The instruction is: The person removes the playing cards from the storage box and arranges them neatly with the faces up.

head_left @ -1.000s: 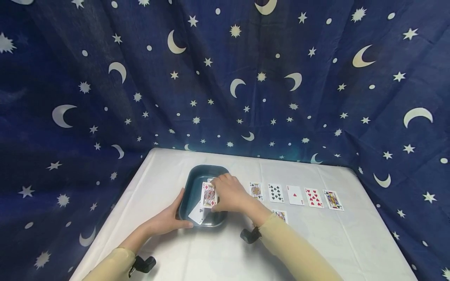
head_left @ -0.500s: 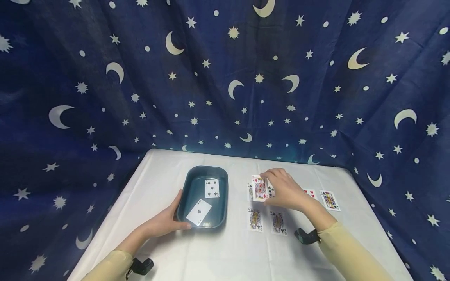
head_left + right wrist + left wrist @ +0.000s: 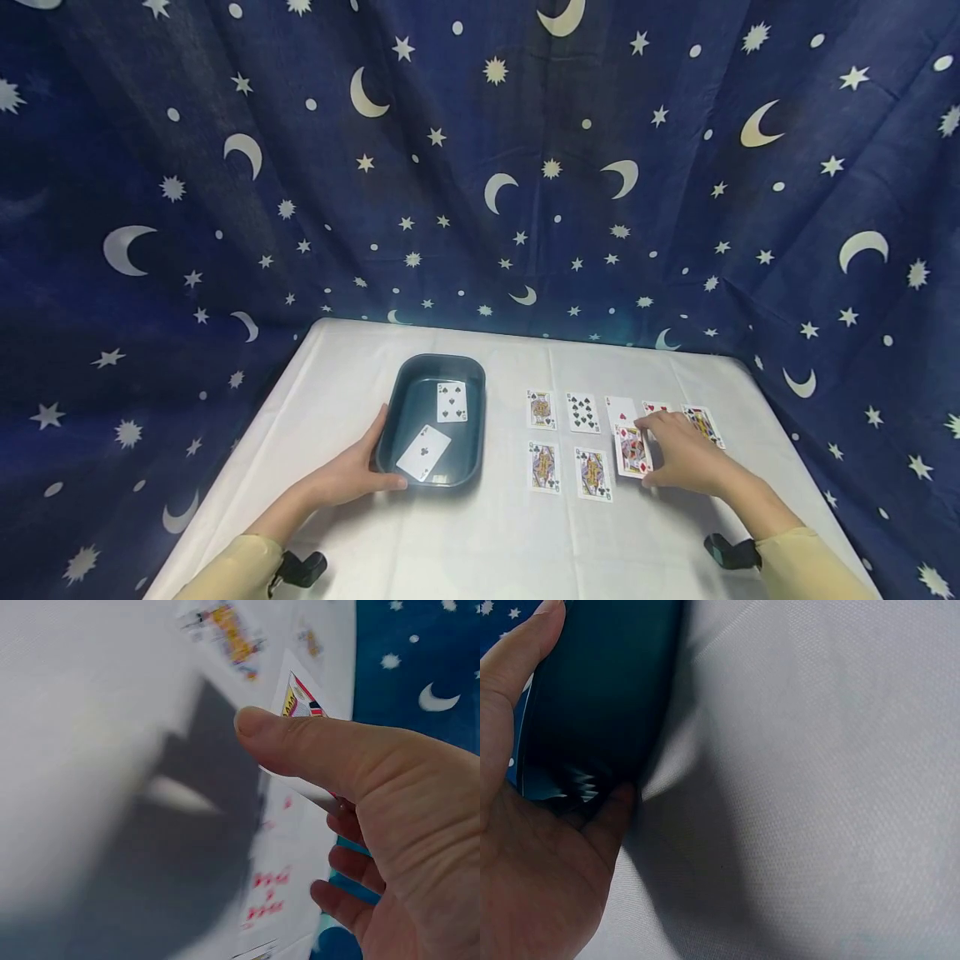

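In the head view, my left hand (image 3: 352,471) holds a dark teal tray (image 3: 477,437) at its near left corner, fingers along the left side and thumb at the near rim. Two playing cards lie face up in it: a spades card (image 3: 452,402) and a clubs card (image 3: 423,453). My right hand (image 3: 688,457) pinches a diamonds face card (image 3: 632,452) by its right side, just below the ace of hearts (image 3: 619,408). In the right wrist view the thumb lies over that held card (image 3: 300,705). A hearts number card (image 3: 656,407) is partly covered by the right hand.
On the white cloth-covered table (image 3: 465,542), a back row includes a spades face card (image 3: 541,410), a spades number card (image 3: 583,413) and another face card (image 3: 702,423). Two clubs face cards (image 3: 544,467) lie in front. Behind hangs a blue star-patterned curtain (image 3: 420,192).
My right hand has lifted the diamonds face card out of the tray and carried it right, past the spades cards, to below the ace of hearts. The left hand has stayed at the tray.
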`<state>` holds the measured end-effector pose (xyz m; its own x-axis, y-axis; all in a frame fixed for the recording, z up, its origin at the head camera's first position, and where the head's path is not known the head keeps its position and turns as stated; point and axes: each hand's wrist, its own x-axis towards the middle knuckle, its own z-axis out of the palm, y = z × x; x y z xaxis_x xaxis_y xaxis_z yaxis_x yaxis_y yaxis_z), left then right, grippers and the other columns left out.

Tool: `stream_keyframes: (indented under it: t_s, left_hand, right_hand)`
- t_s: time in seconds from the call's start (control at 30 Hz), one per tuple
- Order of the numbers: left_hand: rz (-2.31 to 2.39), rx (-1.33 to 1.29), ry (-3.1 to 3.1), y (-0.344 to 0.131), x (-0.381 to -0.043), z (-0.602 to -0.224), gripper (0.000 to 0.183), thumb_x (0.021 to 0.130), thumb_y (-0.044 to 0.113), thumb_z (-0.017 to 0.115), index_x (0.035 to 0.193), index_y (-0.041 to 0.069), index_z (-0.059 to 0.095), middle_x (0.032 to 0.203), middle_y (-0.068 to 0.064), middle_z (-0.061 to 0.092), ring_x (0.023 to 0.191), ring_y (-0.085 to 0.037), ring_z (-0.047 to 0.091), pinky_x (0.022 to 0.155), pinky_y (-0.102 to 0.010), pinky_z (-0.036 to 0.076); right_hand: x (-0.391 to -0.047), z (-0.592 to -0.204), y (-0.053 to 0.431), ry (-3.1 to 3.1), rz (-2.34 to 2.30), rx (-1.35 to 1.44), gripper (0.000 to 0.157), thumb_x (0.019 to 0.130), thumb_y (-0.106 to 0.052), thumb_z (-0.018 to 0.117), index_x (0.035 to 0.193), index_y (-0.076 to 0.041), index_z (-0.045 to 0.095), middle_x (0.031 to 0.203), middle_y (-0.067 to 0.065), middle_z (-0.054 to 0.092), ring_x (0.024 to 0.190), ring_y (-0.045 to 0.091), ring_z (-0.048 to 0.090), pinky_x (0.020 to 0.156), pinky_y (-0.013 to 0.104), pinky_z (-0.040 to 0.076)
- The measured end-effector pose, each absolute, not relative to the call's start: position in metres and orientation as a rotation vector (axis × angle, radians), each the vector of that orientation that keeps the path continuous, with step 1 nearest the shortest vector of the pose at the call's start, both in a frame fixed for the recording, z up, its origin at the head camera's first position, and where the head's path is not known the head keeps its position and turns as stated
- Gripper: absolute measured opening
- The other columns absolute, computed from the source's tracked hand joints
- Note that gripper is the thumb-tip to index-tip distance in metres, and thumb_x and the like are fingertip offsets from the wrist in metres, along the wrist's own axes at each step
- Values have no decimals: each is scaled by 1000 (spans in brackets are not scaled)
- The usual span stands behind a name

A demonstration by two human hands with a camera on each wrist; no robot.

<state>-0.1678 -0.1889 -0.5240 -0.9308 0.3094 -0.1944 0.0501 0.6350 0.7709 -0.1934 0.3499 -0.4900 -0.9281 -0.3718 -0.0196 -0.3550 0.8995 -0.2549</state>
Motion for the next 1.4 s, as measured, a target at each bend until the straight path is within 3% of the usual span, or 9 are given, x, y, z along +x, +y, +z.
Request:
stream_keyframes:
  t_s: [0.3, 0.8, 1.4]
  left_hand:
    - [1187, 306, 2555, -190, -168, -524, 122, 67, 51, 77, 146, 35, -14, 155, 0, -5, 140, -24, 4, 109, -49, 13]
    - [1175, 312, 2568, -188, -168, -520, 123, 67, 50, 78, 149, 25, -10, 155, 0, -4, 140, -23, 5, 109, -50, 15]
    - [1180, 307, 2564, -188, -169, -525, 123, 67, 52, 77, 149, 26, -11, 155, 0, -5, 140, -22, 4, 109, -50, 14]
  right_hand:
    - [-183, -514, 362, 2915, -394, -489, 93, 48, -46, 87, 126, -8, 55, 126, 12, 49, 119, 35, 40, 96, 56, 34]
    - [-175, -522, 363, 2887, -383, -465, 86, 51, -40, 88, 126, -13, 56, 126, 6, 48, 120, 30, 39, 97, 54, 35]
    - [-177, -522, 364, 2868, -387, -459, 88, 51, -45, 87, 127, -13, 55, 128, 6, 47, 120, 30, 39, 97, 54, 34]
